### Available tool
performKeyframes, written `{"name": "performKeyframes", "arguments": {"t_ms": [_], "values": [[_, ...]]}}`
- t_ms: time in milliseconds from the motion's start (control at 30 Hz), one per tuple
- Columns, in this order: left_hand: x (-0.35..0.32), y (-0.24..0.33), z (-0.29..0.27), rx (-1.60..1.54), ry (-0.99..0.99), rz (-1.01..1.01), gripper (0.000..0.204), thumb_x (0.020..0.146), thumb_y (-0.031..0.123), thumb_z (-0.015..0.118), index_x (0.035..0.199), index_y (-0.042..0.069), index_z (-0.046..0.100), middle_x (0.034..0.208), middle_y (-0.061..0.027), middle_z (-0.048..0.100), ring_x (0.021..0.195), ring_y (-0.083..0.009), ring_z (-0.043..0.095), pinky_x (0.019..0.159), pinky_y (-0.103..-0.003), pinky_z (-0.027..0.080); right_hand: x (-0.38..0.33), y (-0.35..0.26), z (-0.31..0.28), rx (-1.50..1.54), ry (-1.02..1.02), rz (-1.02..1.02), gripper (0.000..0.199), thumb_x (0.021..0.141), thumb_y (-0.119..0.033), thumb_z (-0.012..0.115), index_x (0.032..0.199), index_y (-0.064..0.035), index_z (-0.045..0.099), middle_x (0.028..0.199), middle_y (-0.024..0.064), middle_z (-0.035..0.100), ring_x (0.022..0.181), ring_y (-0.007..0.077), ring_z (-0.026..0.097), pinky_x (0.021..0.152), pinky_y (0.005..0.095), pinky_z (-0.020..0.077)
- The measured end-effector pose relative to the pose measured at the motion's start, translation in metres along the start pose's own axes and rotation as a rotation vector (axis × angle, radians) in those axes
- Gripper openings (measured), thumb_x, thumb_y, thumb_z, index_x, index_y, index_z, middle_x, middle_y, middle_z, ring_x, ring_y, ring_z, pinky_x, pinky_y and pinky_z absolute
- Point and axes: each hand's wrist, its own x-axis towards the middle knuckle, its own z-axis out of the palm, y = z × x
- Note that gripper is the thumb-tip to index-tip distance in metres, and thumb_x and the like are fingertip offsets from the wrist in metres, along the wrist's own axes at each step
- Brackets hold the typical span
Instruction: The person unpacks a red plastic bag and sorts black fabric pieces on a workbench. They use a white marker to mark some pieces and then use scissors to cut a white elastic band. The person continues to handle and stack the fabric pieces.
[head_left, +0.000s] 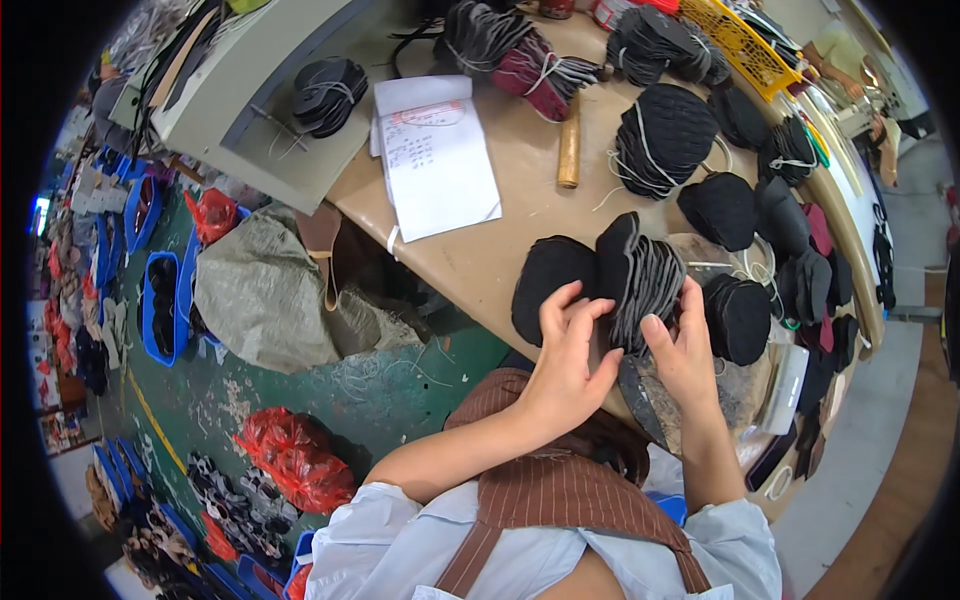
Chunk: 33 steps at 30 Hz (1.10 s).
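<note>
The left hand (pixel 575 355) spreads half-open against a dark stack (pixel 645 285); whether the right hand (pixel 685 355) grips it, I can't tell. No string shows there; the far bundle (pixel 672 135) is tied.

Clear passage noted on the tabletop (pixel 525 218) between the white paper pad (pixel 440 165) and the black stack (pixel 548 285); wooden rod (pixel 568 150) obstructs farther in. Grey layered stack (pixel 642 285) closes the middle. Rightward access restricted by tied black bundle (pixel 668 140), round black pile (pixel 717 212) and dark pile (pixel 738 318)
</note>
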Motion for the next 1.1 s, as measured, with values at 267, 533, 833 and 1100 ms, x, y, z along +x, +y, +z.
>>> {"name": "performKeyframes", "arguments": {"t_ms": [267,533,833,1100], "values": [[0.009,-0.002,0.021,-0.172,-0.135,0.118,0.036,0.082,0.005,0.063,0.114,0.003,0.050,0.139,-0.0248,0.036,0.127,-0.0381,0.040,0.102,-0.041,0.036,-0.009,-0.018,-0.002,0.106,0.138,-0.007,0.072,0.074,-0.015,0.075,0.128,0.0053,0.032,0.114,0.0143,0.055,0.103,0.0190,0.055,0.091,0.0312,0.0443],[0.015,0.002,-0.027,-0.175,0.124,-0.018,0.030,0.079,0.005,0.067,0.107,0.001,0.058,0.112,-0.0092,0.060,0.104,-0.0183,0.057,0.091,-0.033,0.045,-0.056,0.001,-0.043,0.875,0.178,0.264,0.047,0.083,-0.010,0.058,0.127,0.0023,0.044,0.119,0.0154,0.056,0.108,0.0239,0.058,0.093,0.0365,0.0475],[0.066,-0.056,-0.054,0.269,-0.186,-0.347,0.096,0.063,0.029,0.085,0.133,-0.011,0.033,0.126,-0.0246,0.048,0.117,-0.0286,0.049,0.096,-0.035,0.043,-0.061,0.041,-0.025,0.946,0.019,0.484,0.046,0.086,-0.011,0.058,0.128,0.0014,0.044,0.119,0.0137,0.057,0.108,0.0219,0.058,0.093,0.0359,0.0473],[0.030,-0.067,-0.028,-0.250,-0.063,-0.348,0.077,0.069,0.024,0.081,0.126,-0.006,0.040,0.114,-0.0195,0.055,0.107,-0.0289,0.057,0.093,-0.036,0.046,-0.053,0.042,-0.026,0.937,-0.004,0.488,0.048,0.085,-0.013,0.061,0.127,0.0022,0.044,0.119,0.0128,0.057,0.107,0.0200,0.058,0.092,0.0337,0.0473]]}}
